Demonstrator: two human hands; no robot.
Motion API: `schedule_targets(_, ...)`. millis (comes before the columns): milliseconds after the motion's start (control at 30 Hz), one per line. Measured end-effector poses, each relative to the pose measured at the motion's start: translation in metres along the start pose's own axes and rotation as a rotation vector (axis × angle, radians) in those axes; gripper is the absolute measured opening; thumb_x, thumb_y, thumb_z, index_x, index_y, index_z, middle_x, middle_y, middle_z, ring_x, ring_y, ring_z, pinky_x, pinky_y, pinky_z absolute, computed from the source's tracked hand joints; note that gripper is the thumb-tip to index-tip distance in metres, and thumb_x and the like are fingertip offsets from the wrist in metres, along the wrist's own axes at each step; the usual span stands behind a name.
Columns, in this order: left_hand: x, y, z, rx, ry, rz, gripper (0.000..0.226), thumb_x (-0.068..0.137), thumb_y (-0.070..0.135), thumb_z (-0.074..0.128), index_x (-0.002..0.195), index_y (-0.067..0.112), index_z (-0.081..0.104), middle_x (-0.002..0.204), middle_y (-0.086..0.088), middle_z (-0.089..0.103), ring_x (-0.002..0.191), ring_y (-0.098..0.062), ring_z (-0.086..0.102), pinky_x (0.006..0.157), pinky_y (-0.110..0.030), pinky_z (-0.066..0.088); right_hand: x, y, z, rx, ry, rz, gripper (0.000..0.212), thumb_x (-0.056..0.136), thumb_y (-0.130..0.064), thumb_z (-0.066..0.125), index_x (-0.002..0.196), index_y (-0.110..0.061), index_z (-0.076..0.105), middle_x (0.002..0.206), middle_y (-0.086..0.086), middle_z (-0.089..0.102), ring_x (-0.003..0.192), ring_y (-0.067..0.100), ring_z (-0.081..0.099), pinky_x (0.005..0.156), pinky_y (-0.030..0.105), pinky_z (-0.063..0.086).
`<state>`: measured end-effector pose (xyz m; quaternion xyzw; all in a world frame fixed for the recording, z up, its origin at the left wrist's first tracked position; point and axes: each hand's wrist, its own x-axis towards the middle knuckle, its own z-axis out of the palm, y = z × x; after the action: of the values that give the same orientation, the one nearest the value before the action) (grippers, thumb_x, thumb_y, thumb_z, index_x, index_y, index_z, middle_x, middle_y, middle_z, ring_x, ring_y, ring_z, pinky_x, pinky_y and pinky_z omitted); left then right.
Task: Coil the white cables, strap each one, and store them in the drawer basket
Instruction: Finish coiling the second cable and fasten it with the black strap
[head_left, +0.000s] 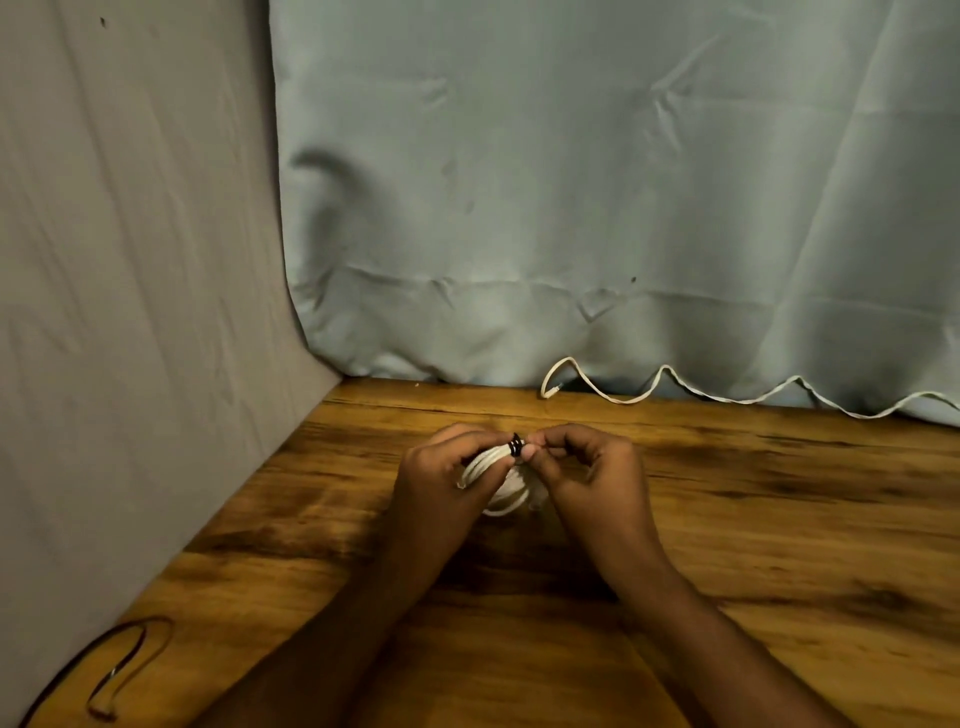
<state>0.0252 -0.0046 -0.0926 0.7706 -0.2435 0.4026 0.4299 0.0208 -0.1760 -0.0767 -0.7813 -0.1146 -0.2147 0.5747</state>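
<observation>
Hands meet over the middle of a wooden table (779, 519), seen from your head camera. Your left hand (441, 473) curls its fingers round a coiled white cable (498, 496); most of the coil is hidden behind both hands. Your right hand (587, 462) pinches a black strap (516, 445) wrapped on the top of the coil, fingertips pressed together. A second white cable (675, 387) lies loose along the table's far edge against a pale curtain (571, 182), running out of view at right. A dark cord (124, 665), blurred, loops at the near left corner.
</observation>
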Motion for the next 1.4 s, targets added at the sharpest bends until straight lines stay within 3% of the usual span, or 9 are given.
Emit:
schedule_targets(67,0.000,0.001,0.003,-0.006,0.032,-0.044,0.023,0.082,0.019,0.078,0.104,0.012,0.078,0.101,0.004,0.076,0.093,-0.004,0.070,0.079,-0.029,0.058,0.000,-0.002,0.003,0.265,0.024,0.142,0.014,0.083,-0.006,0.084,0.092,-0.015,0.078,0.084,0.006,0.080,0.081,0.014,0.077,0.070,0.023,0.059)
schedule_targets(167,-0.001,0.001,0.006,-0.003,0.048,-0.068,0.023,0.082,0.020,0.078,0.103,0.013,0.078,0.099,0.006,0.075,0.092,-0.004,0.070,0.078,-0.027,0.057,0.000,0.000,0.003,0.400,0.032,0.200,0.016,0.081,0.000,0.083,0.093,-0.008,0.079,0.086,0.008,0.081,0.081,0.015,0.077,0.071,0.021,0.060)
schedule_targets(400,-0.003,0.002,0.005,0.001,-0.009,-0.037,0.023,0.082,0.016,0.077,0.105,0.015,0.078,0.101,0.008,0.074,0.093,-0.002,0.069,0.079,-0.025,0.056,0.000,0.006,0.002,0.298,0.015,0.083,0.010,0.085,0.001,0.079,0.093,-0.005,0.080,0.085,0.004,0.081,0.079,0.011,0.076,0.072,0.020,0.058)
schedule_targets(600,-0.002,0.004,0.004,0.028,-0.025,0.002,0.021,0.084,0.019,0.077,0.105,0.014,0.078,0.100,0.009,0.073,0.092,0.000,0.068,0.078,-0.027,0.056,-0.001,0.008,0.003,0.194,0.000,0.054,0.009,0.091,-0.008,0.076,0.097,-0.014,0.080,0.087,-0.004,0.080,0.082,0.006,0.075,0.071,0.014,0.054)
schedule_targets(767,-0.003,0.007,0.004,0.021,-0.024,-0.055,0.021,0.085,0.025,0.074,0.105,0.018,0.079,0.099,0.011,0.074,0.091,-0.002,0.070,0.077,-0.027,0.057,-0.001,0.009,0.005,0.154,0.046,0.057,0.009,0.092,-0.012,0.076,0.091,-0.020,0.080,0.084,-0.007,0.080,0.080,0.008,0.075,0.075,0.029,0.061)
schedule_targets(933,-0.005,0.009,0.004,0.030,-0.049,-0.042,0.028,0.087,0.034,0.068,0.108,0.017,0.078,0.101,0.010,0.073,0.093,-0.001,0.069,0.078,-0.025,0.057,-0.001,0.013,0.006,0.075,0.032,0.039,0.007,0.091,-0.016,0.077,0.090,-0.022,0.080,0.084,-0.010,0.079,0.082,0.004,0.073,0.077,0.026,0.057)
schedule_targets(1100,-0.005,0.011,0.006,0.027,-0.067,-0.045,0.030,0.087,0.036,0.069,0.109,0.018,0.078,0.099,0.009,0.071,0.091,-0.001,0.067,0.076,-0.025,0.055,0.000,0.017,0.005,0.094,0.000,0.049,0.010,0.095,-0.014,0.072,0.089,-0.019,0.079,0.083,-0.007,0.078,0.079,0.005,0.073,0.072,0.025,0.055)
schedule_targets(1233,-0.005,0.009,0.007,0.010,-0.002,-0.074,0.025,0.084,0.022,0.076,0.108,0.017,0.078,0.100,0.008,0.073,0.092,-0.004,0.069,0.077,-0.030,0.057,0.003,0.014,0.006,0.206,-0.020,0.116,0.004,0.093,-0.013,0.076,0.095,-0.016,0.079,0.087,0.000,0.080,0.087,0.016,0.076,0.078,0.035,0.061)
schedule_targets(1400,-0.003,0.008,0.005,-0.073,0.129,-0.194,0.027,0.080,0.011,0.083,0.105,0.017,0.076,0.096,0.009,0.076,0.086,-0.004,0.073,0.075,-0.025,0.059,0.001,0.005,0.007,0.382,-0.005,0.181,0.016,0.087,0.002,0.078,0.101,-0.005,0.077,0.091,0.008,0.080,0.081,0.012,0.076,0.073,0.022,0.060)
